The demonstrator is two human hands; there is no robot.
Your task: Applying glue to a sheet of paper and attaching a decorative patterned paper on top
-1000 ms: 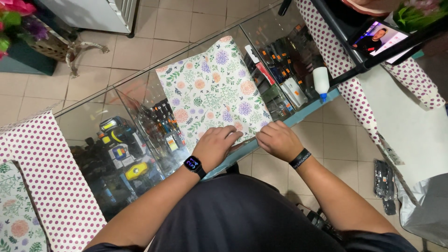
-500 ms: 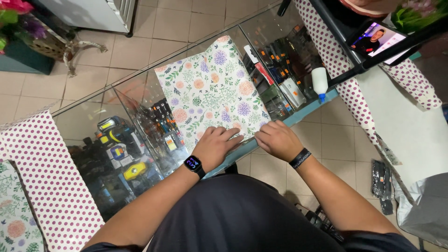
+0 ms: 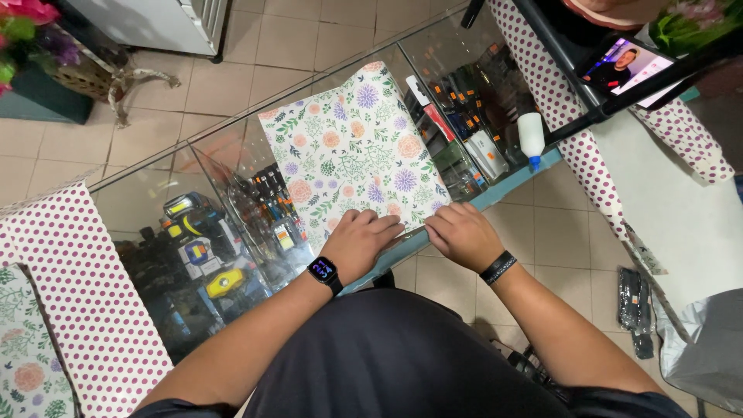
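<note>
Floral paper [image 3: 352, 151] lies flat on the glass bench [image 3: 193, 166], its far part spread smooth, and only its near edge is under work: there both hands press on it, just at the front rim of the bench. From how it lies, I judge that the sheet is already laid out and positioned, while the near edge is only now being folded or creased; I see no finished wrapping and no object inside the paper (glue from the small white bottle [image 3: 531, 138] at the right does not seem applied, as far as I can tell). The left hand [image 3: 362, 241], with a dark watch at the wrist, rests palm down, its fingers [image 3: 379, 226] held almost together and flat on the paper. The right hand [image 3: 462, 234] has the fingers [image 3: 443, 220] bent and close together, pressing the same edge just beside the left; neither hand grasps anything.
</note>
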